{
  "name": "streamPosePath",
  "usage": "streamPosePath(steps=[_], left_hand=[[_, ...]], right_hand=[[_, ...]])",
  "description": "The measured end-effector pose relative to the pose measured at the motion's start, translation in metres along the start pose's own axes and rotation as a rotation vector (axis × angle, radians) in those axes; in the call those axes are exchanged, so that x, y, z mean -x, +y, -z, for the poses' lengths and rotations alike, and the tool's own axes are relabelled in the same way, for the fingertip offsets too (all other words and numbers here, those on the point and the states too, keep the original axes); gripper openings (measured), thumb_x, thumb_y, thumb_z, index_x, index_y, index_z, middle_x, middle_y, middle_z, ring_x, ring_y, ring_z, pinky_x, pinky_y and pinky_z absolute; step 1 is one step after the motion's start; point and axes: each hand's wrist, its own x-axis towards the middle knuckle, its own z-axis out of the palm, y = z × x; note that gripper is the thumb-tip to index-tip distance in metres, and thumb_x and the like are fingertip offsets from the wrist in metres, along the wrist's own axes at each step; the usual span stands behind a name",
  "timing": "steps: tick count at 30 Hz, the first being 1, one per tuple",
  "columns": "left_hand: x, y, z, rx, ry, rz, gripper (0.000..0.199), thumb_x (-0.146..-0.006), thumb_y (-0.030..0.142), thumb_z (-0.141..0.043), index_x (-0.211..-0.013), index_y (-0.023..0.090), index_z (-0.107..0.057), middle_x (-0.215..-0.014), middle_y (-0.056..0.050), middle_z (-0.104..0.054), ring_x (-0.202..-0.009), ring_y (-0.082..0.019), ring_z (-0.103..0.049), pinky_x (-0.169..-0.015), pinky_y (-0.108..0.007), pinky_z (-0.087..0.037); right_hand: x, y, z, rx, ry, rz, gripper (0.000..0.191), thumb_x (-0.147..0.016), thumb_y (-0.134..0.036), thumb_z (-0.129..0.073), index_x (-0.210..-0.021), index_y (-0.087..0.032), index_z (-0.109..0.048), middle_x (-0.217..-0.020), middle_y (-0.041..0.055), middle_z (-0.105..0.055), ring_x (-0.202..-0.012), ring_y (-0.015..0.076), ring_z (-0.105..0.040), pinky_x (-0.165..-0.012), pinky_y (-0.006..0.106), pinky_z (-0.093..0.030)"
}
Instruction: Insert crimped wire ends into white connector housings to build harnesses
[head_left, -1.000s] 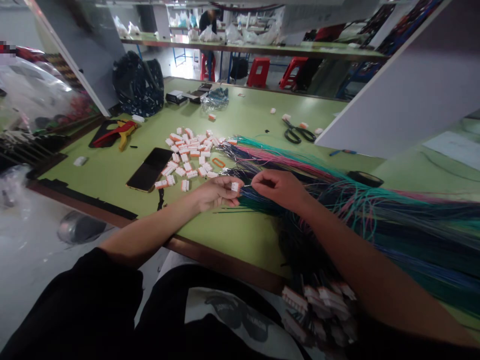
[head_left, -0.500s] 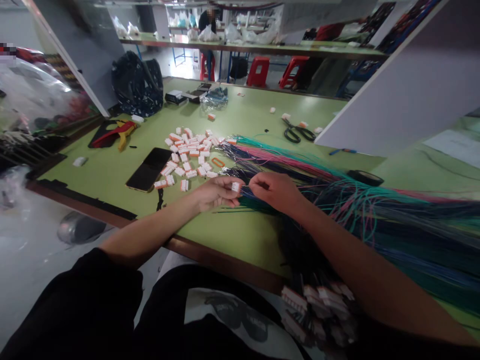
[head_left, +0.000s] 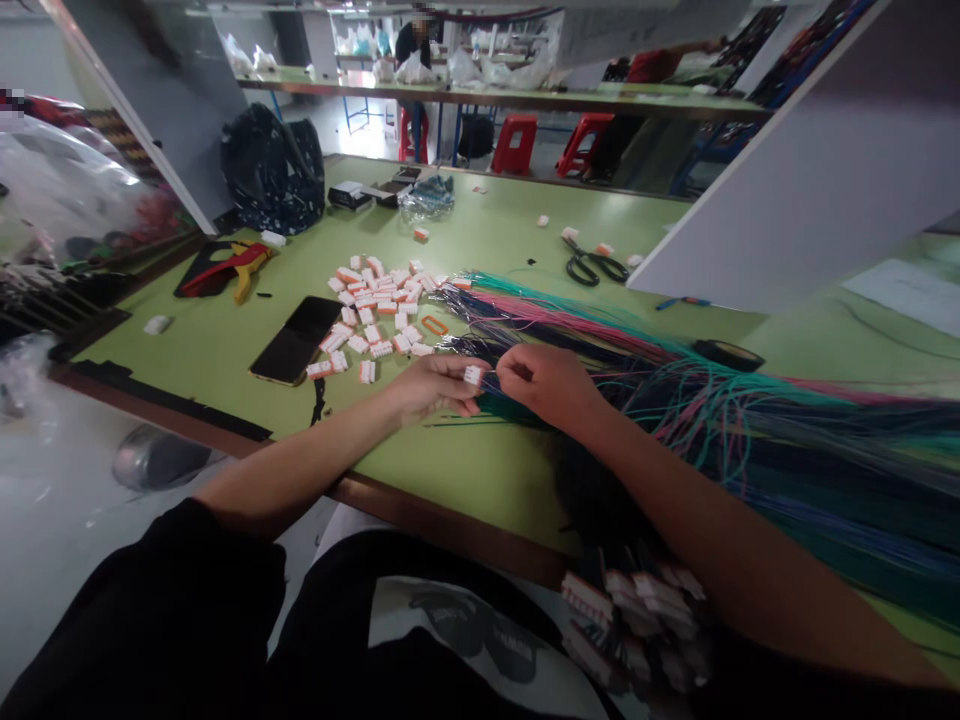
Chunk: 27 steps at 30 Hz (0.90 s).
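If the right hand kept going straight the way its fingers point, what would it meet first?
Probably the small white connector in the left hand, just ahead of the right hand, though depth is unclear here.

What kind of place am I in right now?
Probably a wiring workshop: wires and loose connectors cover much of the workbench, with scissors nearby.

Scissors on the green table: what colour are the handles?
The scissors' handles are black, clearest in the head view.

I sit in a wiring workshop: connectors (head_left: 382, 290) and bundled wires (head_left: 600, 335) on my bench (head_left: 465, 470), stools (head_left: 514, 143) at twelve o'clock.
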Motion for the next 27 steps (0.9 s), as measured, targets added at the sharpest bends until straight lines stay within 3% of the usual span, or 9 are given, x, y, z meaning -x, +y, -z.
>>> streamPosePath(steps=[8,17,27], left_hand=[[-0.001,-0.003,-0.006,0.019,0.057,-0.026,0.033,-0.060,0.002,-0.066,-0.093,0.008,-0.068,-0.059,0.000,-0.065,-0.048,-0.009,-0.060,-0.051,-0.020,-0.049],[0.002,-0.006,-0.009,-0.050,0.114,-0.049,0.032,-0.062,0.005,-0.068,-0.094,0.008,-0.068,-0.059,-0.001,-0.063,-0.048,-0.010,-0.060,-0.054,-0.022,-0.050],[0.001,-0.004,-0.013,0.051,0.143,0.004,0.028,-0.062,-0.001,-0.066,-0.088,0.007,-0.067,-0.057,0.000,-0.063,-0.046,-0.010,-0.060,-0.051,-0.021,-0.050]], right_hand=[[0.000,-0.002,-0.004,0.021,-0.030,-0.013,0.013,-0.069,-0.020,-0.047,-0.058,-0.019,-0.055,-0.051,-0.0009,-0.053,-0.050,0.0105,-0.043,-0.052,0.023,-0.028],[0.002,0.003,-0.011,0.000,-0.023,0.016,0.017,-0.072,-0.020,-0.046,-0.060,-0.019,-0.058,-0.053,-0.0004,-0.054,-0.053,0.0113,-0.044,-0.053,0.024,-0.029],[-0.002,0.005,-0.008,-0.101,-0.086,0.017,0.016,-0.072,-0.022,-0.048,-0.065,-0.018,-0.062,-0.057,-0.0010,-0.058,-0.051,0.0099,-0.046,-0.053,0.022,-0.031]])
